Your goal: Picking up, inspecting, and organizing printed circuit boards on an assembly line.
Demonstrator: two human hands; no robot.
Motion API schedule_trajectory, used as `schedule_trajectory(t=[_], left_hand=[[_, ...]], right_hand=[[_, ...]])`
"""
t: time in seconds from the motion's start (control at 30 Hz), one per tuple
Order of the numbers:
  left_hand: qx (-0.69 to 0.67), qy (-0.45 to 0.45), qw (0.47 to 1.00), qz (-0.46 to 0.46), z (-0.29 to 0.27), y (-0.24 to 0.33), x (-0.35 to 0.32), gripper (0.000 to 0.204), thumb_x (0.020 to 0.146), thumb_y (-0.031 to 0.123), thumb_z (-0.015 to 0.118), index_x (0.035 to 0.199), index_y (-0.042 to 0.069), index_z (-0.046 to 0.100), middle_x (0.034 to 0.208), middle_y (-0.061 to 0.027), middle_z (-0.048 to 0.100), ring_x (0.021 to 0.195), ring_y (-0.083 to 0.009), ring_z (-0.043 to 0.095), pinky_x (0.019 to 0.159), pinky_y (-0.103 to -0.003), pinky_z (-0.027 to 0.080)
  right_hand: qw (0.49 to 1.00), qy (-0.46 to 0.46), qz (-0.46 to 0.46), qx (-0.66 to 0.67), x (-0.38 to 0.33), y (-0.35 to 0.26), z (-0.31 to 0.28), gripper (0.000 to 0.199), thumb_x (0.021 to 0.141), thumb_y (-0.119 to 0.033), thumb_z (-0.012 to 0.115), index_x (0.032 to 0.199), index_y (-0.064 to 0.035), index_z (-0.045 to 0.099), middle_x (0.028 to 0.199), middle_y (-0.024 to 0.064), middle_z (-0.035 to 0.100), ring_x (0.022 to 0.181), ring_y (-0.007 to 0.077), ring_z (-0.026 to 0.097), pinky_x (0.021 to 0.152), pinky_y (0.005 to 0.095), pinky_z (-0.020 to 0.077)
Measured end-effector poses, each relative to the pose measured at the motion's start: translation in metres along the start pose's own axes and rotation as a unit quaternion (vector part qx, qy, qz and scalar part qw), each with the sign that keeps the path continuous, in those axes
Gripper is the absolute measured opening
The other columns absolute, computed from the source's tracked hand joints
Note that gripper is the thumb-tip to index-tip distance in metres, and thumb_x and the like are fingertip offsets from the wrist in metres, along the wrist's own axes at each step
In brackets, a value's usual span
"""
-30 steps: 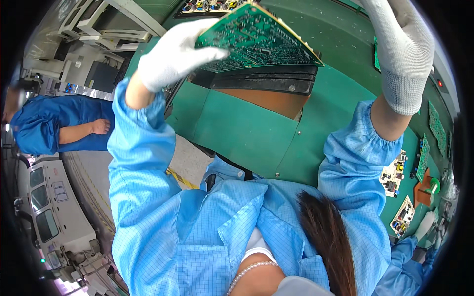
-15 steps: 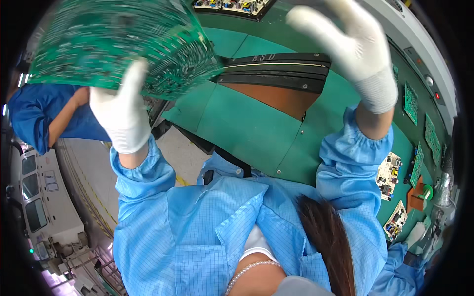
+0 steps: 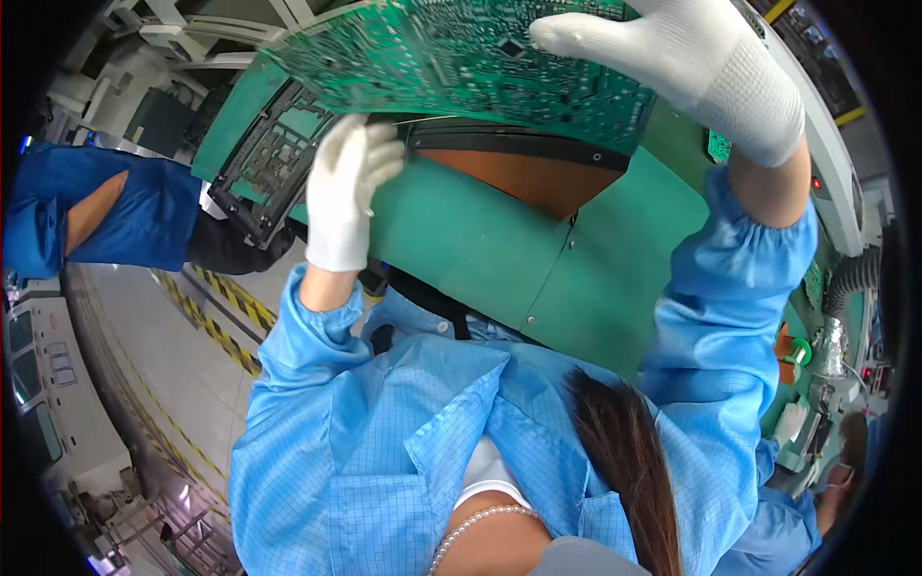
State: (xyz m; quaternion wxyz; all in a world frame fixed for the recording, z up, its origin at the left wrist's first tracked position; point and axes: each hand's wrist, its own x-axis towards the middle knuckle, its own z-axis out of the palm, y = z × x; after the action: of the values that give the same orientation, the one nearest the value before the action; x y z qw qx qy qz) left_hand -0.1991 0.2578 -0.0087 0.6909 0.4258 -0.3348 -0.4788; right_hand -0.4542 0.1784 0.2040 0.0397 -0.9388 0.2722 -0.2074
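A large green printed circuit board (image 3: 432,62), dotted with solder points, stands tilted across the top of the view. My right hand (image 3: 682,62), in a white glove, holds the board at its right end, thumb lying over the near face and the other fingers hidden behind. Just below the board's lower left part is my left hand (image 3: 348,187), also gloved in white. Its fingers are spread, slightly blurred, with nothing in them. Under the board, a black rack with an orange-brown side (image 3: 523,178) rests on the green work surface (image 3: 461,230), partly covered by the board.
A black frame fixture (image 3: 274,154) lies beyond my left hand. Co-workers in blue stand at the left (image 3: 134,211) and lower right (image 3: 778,528). A ribbed grey duct (image 3: 855,274) and a green spool (image 3: 799,350) are at the right.
The board has swung right, from my left hand's side to my right hand, which now grips it. My left hand has let go and moved right and slightly down.
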Motion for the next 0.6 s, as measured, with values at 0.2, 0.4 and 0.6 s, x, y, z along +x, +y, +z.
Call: schedule_trajectory(t=[0.2, 0.4, 0.6], left_hand=[[0.169, -0.012, 0.985, 0.011, -0.028, -0.041, -0.026, 0.042, 0.101, 0.020, 0.059, 0.131, -0.008, 0.053, 0.116, -0.0205, 0.067, 0.104, -0.0257, 0.068, 0.095, -0.035, 0.053], [0.184, -0.039, 0.982, 0.025, -0.031, -0.047, -0.026, 0.036, 0.100, 0.013, 0.059, 0.129, -0.007, 0.054, 0.114, -0.0200, 0.068, 0.105, -0.0250, 0.067, 0.097, -0.035, 0.052], [0.181, -0.036, 0.982, 0.027, -0.031, -0.049, -0.027, 0.035, 0.100, 0.012, 0.060, 0.128, -0.007, 0.055, 0.114, -0.0195, 0.068, 0.105, -0.0249, 0.067, 0.098, -0.035, 0.051]], right_hand=[[0.995, -0.076, -0.014, -0.061, 0.019, 0.003, 0.006, 0.041, 0.088, -0.036, 0.067, 0.107, 0.0004, 0.073, 0.103, 0.0223, 0.070, 0.101, 0.0350, 0.067, 0.088, 0.0419, 0.0518], [0.972, -0.207, 0.026, -0.109, 0.039, 0.013, 0.000, 0.042, 0.088, -0.035, 0.067, 0.106, 0.0029, 0.072, 0.092, 0.0232, 0.070, 0.089, 0.0363, 0.068, 0.081, 0.0416, 0.0525], [0.980, -0.170, 0.048, -0.091, 0.045, 0.019, 0.004, 0.044, 0.087, -0.035, 0.068, 0.102, 0.0057, 0.071, 0.082, 0.0230, 0.068, 0.080, 0.0344, 0.067, 0.075, 0.0406, 0.0522]])
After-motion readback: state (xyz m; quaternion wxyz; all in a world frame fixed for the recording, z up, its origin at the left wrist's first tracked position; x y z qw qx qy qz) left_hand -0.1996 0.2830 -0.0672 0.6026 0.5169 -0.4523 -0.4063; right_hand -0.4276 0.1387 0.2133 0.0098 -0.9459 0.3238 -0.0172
